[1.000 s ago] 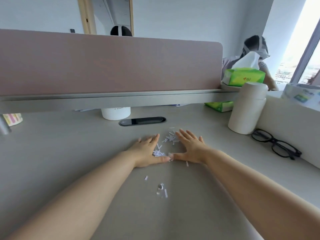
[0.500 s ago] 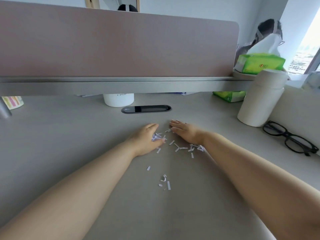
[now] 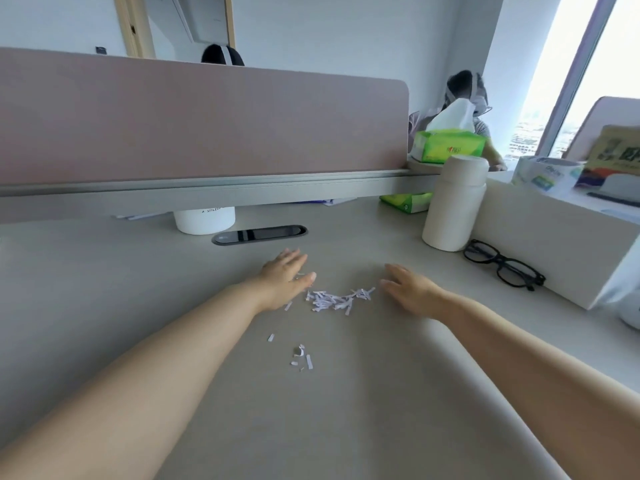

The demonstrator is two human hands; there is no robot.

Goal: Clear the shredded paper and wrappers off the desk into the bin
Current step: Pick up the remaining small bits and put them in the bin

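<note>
A small heap of white shredded paper (image 3: 337,299) lies on the grey desk (image 3: 104,306) between my two hands. My left hand (image 3: 282,278) lies flat with straight fingers just left of the heap, its thumb touching the nearest shreds. To the right of the heap my right hand (image 3: 410,289) rests flat with fingers extended, a little apart from the paper. A few stray shreds (image 3: 301,356) lie closer to me, with one lone piece (image 3: 270,337) to their left. No bin or wrappers are in view.
A white bottle (image 3: 452,202) and black glasses (image 3: 504,265) stand at the right beside a white box (image 3: 554,244). A white cup (image 3: 204,220), a cable slot (image 3: 259,234) and the pink partition (image 3: 207,123) lie behind. Green tissue packs (image 3: 448,145) sit at back right.
My hands have drawn apart to either side, leaving the shreds gathered into one tighter heap between them. The stray pieces nearer me have not moved.
</note>
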